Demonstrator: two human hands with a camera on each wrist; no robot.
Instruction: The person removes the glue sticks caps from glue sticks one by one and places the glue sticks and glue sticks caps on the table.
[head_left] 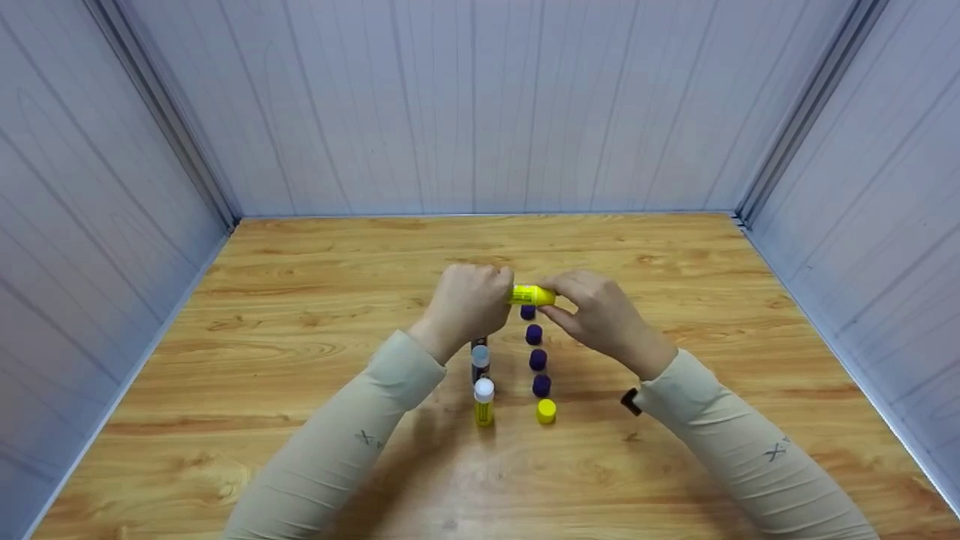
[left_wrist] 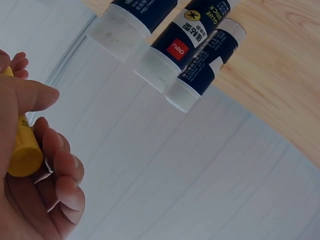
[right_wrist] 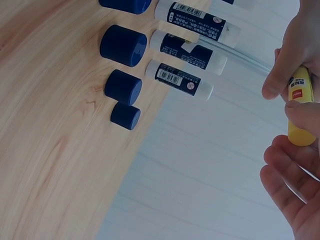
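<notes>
Above the table, both hands are on one yellow glue stick (head_left: 524, 295), held roughly level. My left hand (head_left: 466, 306) wraps its curled fingers around the body. With thumb and fingers, my right hand (head_left: 596, 311) pinches the yellow cap end. The label of this stick shows between the hands in the right wrist view. Below the left hand stands a row of uncapped glue sticks: a yellow one (head_left: 484, 409) nearest me and dark blue ones (right_wrist: 192, 21) behind it. Part of that row is hidden by the left hand in the head view.
To the right of the standing sticks runs a line of loose caps: a yellow cap (head_left: 546, 411) in front, several dark blue caps (head_left: 538, 360) behind it. All rest on the wood-grain table (head_left: 315, 300). Pale panel walls (head_left: 480, 105) enclose its back and sides.
</notes>
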